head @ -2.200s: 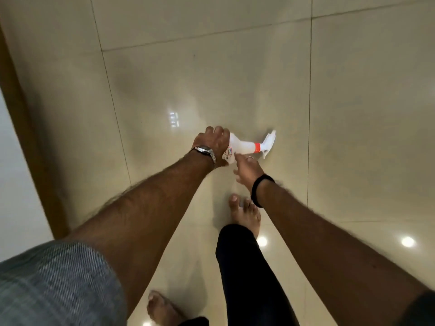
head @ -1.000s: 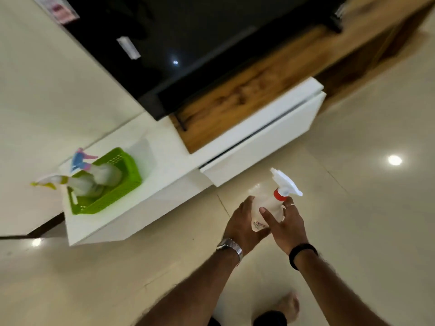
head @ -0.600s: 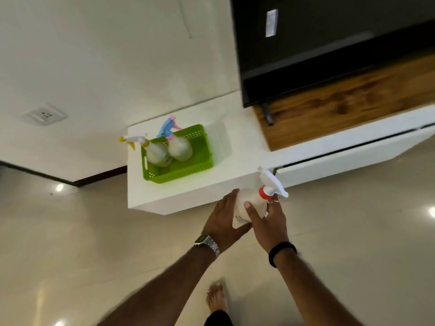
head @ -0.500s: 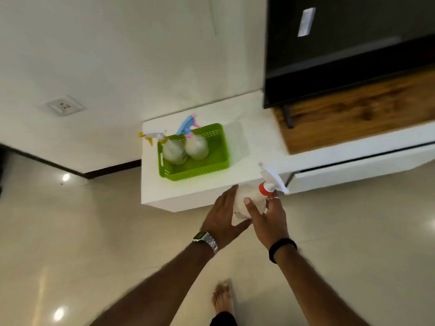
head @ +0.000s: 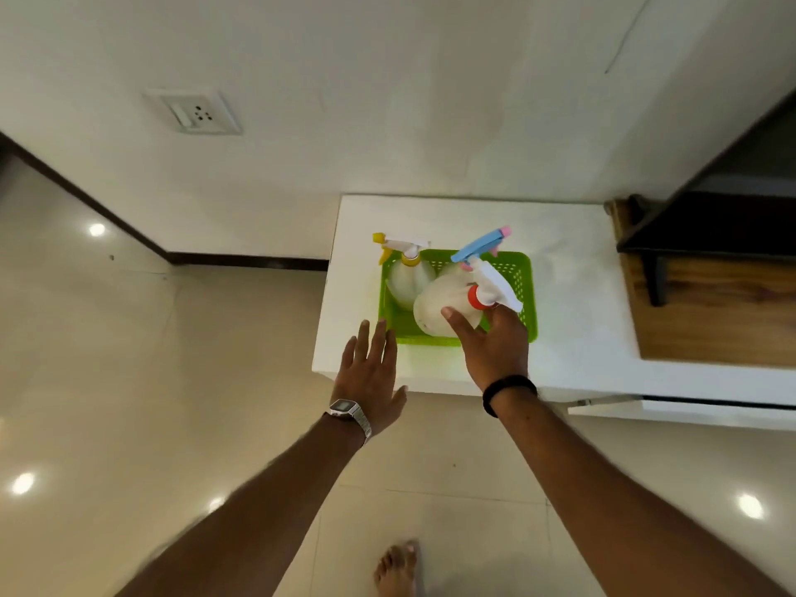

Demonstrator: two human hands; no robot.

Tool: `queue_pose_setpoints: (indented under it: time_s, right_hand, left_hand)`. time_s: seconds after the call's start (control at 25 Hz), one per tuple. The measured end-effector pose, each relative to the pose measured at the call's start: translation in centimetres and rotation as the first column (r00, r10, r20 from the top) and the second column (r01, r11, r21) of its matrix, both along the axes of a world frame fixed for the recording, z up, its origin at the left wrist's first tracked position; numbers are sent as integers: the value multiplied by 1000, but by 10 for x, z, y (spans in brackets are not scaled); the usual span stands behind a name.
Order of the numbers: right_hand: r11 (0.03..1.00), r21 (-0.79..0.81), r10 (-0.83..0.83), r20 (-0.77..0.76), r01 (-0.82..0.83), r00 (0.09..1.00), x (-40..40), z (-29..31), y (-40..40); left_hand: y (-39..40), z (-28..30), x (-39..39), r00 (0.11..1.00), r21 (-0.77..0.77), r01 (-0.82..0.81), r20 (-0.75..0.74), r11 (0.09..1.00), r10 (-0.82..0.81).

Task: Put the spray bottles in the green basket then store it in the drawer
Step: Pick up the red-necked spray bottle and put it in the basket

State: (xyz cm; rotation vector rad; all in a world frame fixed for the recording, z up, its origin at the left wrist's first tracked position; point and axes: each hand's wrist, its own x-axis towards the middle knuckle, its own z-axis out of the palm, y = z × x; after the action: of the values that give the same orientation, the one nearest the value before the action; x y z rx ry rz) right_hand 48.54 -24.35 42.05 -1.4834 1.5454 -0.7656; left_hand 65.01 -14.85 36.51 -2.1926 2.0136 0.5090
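A green basket [head: 527, 295] sits on the left end of a white low cabinet [head: 573, 346]. Inside it stand a bottle with a yellow-tipped sprayer [head: 405, 273] and one with a blue and pink sprayer [head: 480, 245], its body mostly hidden. My right hand [head: 493, 346] grips a white bottle with a red collar [head: 439, 305] over the basket's front half. Left of the basket's front corner, my left hand [head: 370, 372] hovers with fingers spread, holding nothing.
A wooden shelf [head: 710, 312] and a dark screen [head: 723, 209] occupy the cabinet's right side. A white drawer front [head: 689, 413] runs below the top. A wall socket [head: 194, 112] sits upper left. My bare foot [head: 398, 568] rests on the glossy tile floor.
I picked the red-collared bottle off the floor with both hands and carried it to the cabinet. My left hand has let go; my right hand now holds it over the basket.
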Motion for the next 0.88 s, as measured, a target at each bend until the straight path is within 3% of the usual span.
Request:
queue_pose_setpoints:
  time_s: [0.16,0.36,0.6,0.88]
  right_hand:
    - [997,-23,67,-124,-70,990,22,-21,-8]
    - [954,-161,200,-283,-252,938,22,-27,-27]
    - [929,-216,188,-422,-300,887,-15,-21,-59]
    - [971,-214,63,-190,-104,980,-66,-24,-69]
  left_hand:
    - [9,-14,-2,996,-26,-1,-94,1000,-2]
    - [9,-19,-6,998,-20,-33,-52,999,32]
    - [9,-19,3,1000,-27,1,17,1000,0]
    - [0,-14,-2,994,-16,-54,90,998,55]
